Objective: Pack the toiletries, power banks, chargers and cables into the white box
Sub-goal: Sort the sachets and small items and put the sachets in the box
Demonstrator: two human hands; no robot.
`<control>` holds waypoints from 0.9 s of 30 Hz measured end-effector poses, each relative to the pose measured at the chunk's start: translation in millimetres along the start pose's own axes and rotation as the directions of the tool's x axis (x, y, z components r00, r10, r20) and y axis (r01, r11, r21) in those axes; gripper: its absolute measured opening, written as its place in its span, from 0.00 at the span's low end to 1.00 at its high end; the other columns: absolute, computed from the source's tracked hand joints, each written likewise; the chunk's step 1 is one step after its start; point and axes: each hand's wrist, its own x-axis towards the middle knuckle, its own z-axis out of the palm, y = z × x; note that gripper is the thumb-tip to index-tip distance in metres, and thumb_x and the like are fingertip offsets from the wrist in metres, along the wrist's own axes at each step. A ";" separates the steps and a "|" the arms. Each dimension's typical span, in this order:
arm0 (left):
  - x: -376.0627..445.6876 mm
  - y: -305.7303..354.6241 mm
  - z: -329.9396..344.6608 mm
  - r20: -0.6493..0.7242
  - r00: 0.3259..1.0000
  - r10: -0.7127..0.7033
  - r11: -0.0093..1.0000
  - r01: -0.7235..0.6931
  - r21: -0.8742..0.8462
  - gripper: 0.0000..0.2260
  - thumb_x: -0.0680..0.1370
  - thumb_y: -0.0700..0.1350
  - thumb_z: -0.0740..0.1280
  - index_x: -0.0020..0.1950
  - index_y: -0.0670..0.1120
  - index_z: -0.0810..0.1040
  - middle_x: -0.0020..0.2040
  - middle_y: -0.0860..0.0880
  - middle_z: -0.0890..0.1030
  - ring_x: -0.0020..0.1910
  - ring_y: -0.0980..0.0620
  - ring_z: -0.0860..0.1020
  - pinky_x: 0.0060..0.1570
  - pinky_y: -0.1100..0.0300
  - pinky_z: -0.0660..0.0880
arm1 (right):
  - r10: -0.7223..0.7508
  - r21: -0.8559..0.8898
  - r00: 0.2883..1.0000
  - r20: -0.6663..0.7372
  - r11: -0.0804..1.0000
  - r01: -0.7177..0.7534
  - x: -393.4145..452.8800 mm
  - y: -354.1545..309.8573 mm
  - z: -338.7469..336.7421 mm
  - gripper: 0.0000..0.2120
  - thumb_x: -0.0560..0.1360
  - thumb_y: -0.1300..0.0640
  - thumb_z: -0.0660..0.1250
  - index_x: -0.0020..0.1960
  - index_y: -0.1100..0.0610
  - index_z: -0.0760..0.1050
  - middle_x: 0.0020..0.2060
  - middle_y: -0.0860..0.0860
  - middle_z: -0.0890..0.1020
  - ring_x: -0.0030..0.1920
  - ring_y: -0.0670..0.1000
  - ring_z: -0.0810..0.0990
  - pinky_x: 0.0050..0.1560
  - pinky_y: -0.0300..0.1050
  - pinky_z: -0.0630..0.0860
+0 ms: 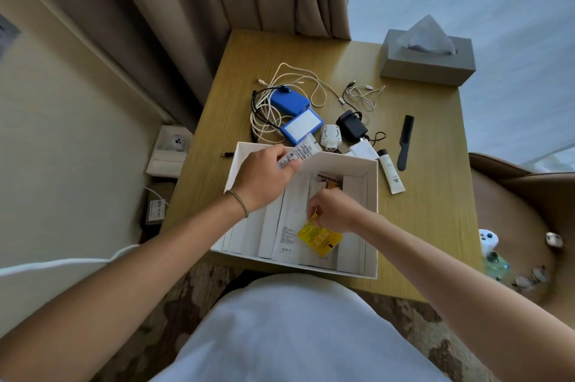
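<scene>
The white box (371,219) sits open at the table's near edge, with several white tubes and packets lying in it. My left hand (267,177) grips a white printed tube (300,153) over the box's far left corner. My right hand (334,210) pinches a yellow sachet (319,237) inside the box. Behind the box lie two blue power banks (289,102) (301,126), tangled white cables (291,86), a white charger (330,136), a black charger (351,128) and a white tube with a black cap (392,171).
A black comb (406,142) lies right of the chargers. A grey tissue box (427,54) stands at the table's far right corner. Curtains hang behind the wooden table (435,210). A brown chair (522,226) with small items is at the right.
</scene>
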 end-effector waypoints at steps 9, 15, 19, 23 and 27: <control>-21.0 -10.5 14.0 0.126 0.979 -0.163 0.987 0.160 0.029 0.13 0.76 0.55 0.70 0.39 0.47 0.83 0.33 0.53 0.81 0.35 0.53 0.80 0.35 0.56 0.75 | -0.056 -0.142 0.998 0.018 0.988 0.058 -3.5 -5.5 25.1 0.11 0.73 0.67 0.67 0.44 0.54 0.83 0.46 0.49 0.82 0.44 0.51 0.79 0.42 0.43 0.78; -14.1 -21.2 32.8 0.171 0.941 -0.292 0.956 0.280 0.090 0.21 0.76 0.54 0.71 0.25 0.49 0.71 0.21 0.62 0.74 0.24 0.62 0.73 0.27 0.65 0.64 | -0.102 -0.206 0.992 -0.070 0.975 0.086 -11.1 -6.9 32.0 0.16 0.71 0.68 0.66 0.54 0.55 0.83 0.50 0.52 0.83 0.48 0.54 0.80 0.46 0.47 0.80; -2.6 -22.5 51.1 0.244 0.904 -0.351 0.934 0.321 0.154 0.16 0.77 0.55 0.70 0.35 0.45 0.81 0.32 0.52 0.82 0.34 0.52 0.82 0.33 0.60 0.76 | -0.071 -0.158 0.985 -0.157 0.986 0.046 -14.8 -3.6 21.9 0.18 0.75 0.63 0.66 0.64 0.51 0.79 0.57 0.53 0.84 0.56 0.55 0.81 0.50 0.49 0.80; 9.3 -26.9 69.6 0.280 0.880 -0.383 0.920 0.337 0.200 0.13 0.76 0.55 0.72 0.43 0.44 0.83 0.39 0.48 0.85 0.38 0.50 0.83 0.42 0.53 0.82 | 0.038 -0.079 0.957 -0.287 0.995 -0.063 -23.8 -0.5 9.1 0.13 0.77 0.60 0.65 0.58 0.50 0.81 0.51 0.51 0.85 0.49 0.53 0.82 0.44 0.46 0.79; 18.0 -30.8 82.4 0.248 0.878 -0.408 0.905 0.355 0.233 0.14 0.73 0.54 0.74 0.34 0.48 0.76 0.31 0.51 0.78 0.31 0.54 0.76 0.27 0.60 0.66 | 0.161 -0.030 0.907 -0.389 0.982 -0.187 -34.1 -0.7 0.3 0.10 0.75 0.62 0.63 0.48 0.53 0.82 0.43 0.51 0.84 0.42 0.55 0.82 0.42 0.48 0.81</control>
